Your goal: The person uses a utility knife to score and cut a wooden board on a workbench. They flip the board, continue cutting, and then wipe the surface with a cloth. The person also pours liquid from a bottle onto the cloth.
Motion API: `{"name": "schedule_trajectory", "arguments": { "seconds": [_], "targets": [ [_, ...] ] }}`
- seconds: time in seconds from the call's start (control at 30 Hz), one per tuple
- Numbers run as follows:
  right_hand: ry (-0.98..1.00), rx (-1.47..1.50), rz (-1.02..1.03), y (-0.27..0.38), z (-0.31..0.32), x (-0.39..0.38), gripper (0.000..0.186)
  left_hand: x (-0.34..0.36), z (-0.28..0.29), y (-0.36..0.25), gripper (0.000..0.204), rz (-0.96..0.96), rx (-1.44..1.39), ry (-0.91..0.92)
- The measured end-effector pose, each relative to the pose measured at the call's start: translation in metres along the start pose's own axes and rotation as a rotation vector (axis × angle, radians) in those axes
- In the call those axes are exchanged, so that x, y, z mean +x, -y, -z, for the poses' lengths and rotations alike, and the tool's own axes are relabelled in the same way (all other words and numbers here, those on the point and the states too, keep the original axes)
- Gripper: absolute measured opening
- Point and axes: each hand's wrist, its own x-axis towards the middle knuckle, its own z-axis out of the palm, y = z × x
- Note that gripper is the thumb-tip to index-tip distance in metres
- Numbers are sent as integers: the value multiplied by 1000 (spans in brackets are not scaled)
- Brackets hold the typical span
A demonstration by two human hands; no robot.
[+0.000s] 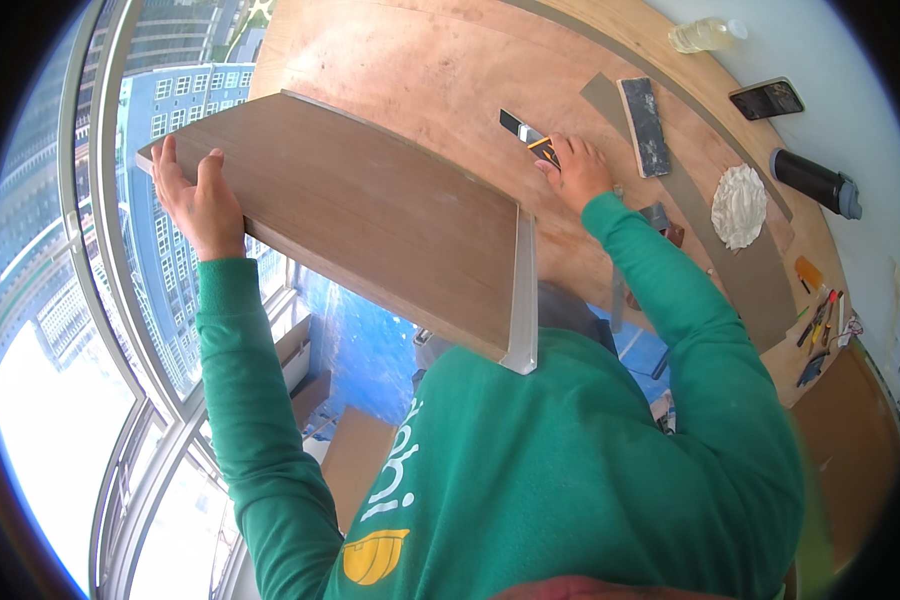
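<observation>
My left hand [195,200] grips the left end of a brown wooden board [350,220], which is tilted over the worktop's front edge, its near right corner by my torso. A pale metal trim [523,290] runs along the board's right end, and another thin strip along its far edge. On the plywood worktop [400,70], my right hand [575,170] closes over a black-and-yellow tool with a wide blade [515,125], like a scraper or knife. A dark rectangular block [645,127] lies right of that hand.
A bottle [707,35], phone [765,98], black flask [815,183], crumpled white cloth [738,205] and several small tools [818,325] lie to the right. A tall window [100,300] is at my left; a blue covered floor [355,320] and cardboard [360,450] show below.
</observation>
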Motion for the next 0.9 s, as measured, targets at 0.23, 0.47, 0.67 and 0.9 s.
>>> {"name": "schedule_trajectory", "arguments": {
  "seconds": [0.23,0.47,0.67,0.9],
  "targets": [
    [-3,26,-22,-6,-9,5,50,-4,3,10,62,-69,83,32],
    [-25,487,6,14,21,8,39,-4,2,22,54,-186,237,-17],
    [689,1802,-339,68,153,0,47,3,1,-1,38,-354,222,-59],
    [550,1588,-174,134,255,-17,50,8,0,-41,19,-368,-102,-46]
  ]
}}
